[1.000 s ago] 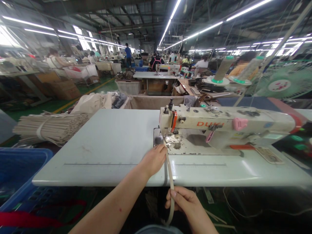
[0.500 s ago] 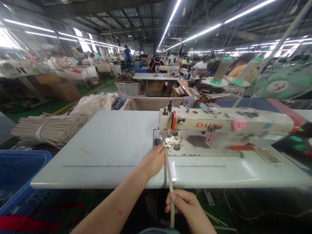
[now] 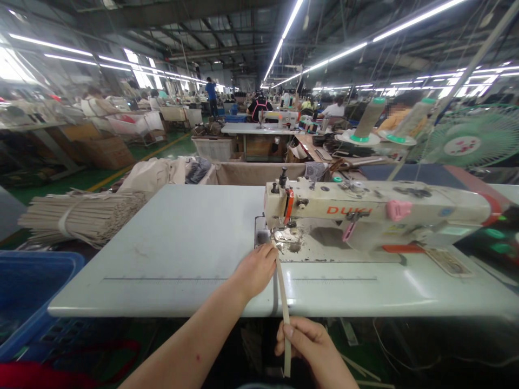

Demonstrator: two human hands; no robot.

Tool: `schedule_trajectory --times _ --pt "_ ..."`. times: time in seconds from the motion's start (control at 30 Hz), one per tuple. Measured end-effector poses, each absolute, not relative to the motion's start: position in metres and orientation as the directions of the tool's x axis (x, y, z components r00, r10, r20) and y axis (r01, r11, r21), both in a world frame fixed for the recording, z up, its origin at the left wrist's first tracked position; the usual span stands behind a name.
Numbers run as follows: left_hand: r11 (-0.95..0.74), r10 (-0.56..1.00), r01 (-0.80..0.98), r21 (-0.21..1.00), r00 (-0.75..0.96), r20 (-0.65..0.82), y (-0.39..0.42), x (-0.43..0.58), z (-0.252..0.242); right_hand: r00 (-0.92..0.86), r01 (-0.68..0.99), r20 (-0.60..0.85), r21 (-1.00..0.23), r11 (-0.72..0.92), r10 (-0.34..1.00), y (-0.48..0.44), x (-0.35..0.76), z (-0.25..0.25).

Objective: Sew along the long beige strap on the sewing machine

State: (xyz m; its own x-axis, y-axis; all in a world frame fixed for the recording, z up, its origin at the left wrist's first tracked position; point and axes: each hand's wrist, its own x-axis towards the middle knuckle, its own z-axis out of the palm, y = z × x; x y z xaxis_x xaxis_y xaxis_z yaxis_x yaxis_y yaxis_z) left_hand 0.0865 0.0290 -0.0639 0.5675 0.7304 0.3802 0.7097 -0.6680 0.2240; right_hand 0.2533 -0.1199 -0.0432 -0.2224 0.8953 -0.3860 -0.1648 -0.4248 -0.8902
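Note:
A narrow beige fabric strip (image 3: pixel 283 289) runs from the needle area of the sewing machine (image 3: pixel 348 208) down over the table's front edge. Close in front of the presser foot, my left hand (image 3: pixel 258 268) rests on the table with its fingers closed on the strip's upper part. Below the edge, my right hand (image 3: pixel 303 341) pinches the strip between thumb and fingers near its lower end. My left fingers hide the part of the strip nearest the needle.
The pale sewing table (image 3: pixel 174 237) has a printed ruler line near its front. A tied bundle of beige strips (image 3: pixel 87 216) lies to the left, above a blue crate (image 3: pixel 40 292). Thread cones (image 3: pixel 368 121) and a green fan (image 3: pixel 466 141) stand at the right; people work further back.
The strip's lower end has come up slightly and now shows just below my right hand. Both hands keep their grip in nearly the same places.

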Motion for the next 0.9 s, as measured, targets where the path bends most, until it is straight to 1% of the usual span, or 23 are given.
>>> schedule_trajectory --times 0.1,0.23,0.43,0.6,0.77,0.83,0.9 --pt "-0.661 0.740 0.711 0.239 0.565 0.365 0.028 0.086 -0.062 -0.240 -0.174 -0.379 -0.889 -0.424 0.894 -0.120 0.254 -0.043" --pt "-0.657 0.746 0.708 0.259 0.561 0.358 0.027 0.086 -0.061 -0.270 -0.119 -0.335 -0.919 -0.376 0.903 -0.119 0.254 -0.042" --pt "-0.663 0.740 0.707 0.245 0.570 0.357 0.028 0.085 -0.063 -0.191 -0.040 -0.270 -0.958 -0.282 0.944 -0.117 0.252 -0.041" --pt "-0.658 0.743 0.707 0.258 0.556 0.372 0.028 0.086 -0.064 -0.189 -0.135 -0.299 -0.936 -0.326 0.935 -0.112 0.248 -0.049" --pt "-0.656 0.747 0.709 0.261 0.559 0.360 0.028 0.087 -0.063 -0.124 -0.035 -0.217 -0.974 -0.223 0.968 -0.099 0.246 -0.053" --pt "-0.654 0.749 0.706 0.271 0.558 0.357 0.028 0.087 -0.063 -0.109 -0.066 -0.215 -0.973 -0.222 0.971 -0.094 0.244 -0.050" --pt "-0.657 0.747 0.703 0.272 0.561 0.356 0.028 0.086 -0.062 -0.121 -0.143 -0.249 -0.954 -0.265 0.961 -0.091 0.241 -0.043"
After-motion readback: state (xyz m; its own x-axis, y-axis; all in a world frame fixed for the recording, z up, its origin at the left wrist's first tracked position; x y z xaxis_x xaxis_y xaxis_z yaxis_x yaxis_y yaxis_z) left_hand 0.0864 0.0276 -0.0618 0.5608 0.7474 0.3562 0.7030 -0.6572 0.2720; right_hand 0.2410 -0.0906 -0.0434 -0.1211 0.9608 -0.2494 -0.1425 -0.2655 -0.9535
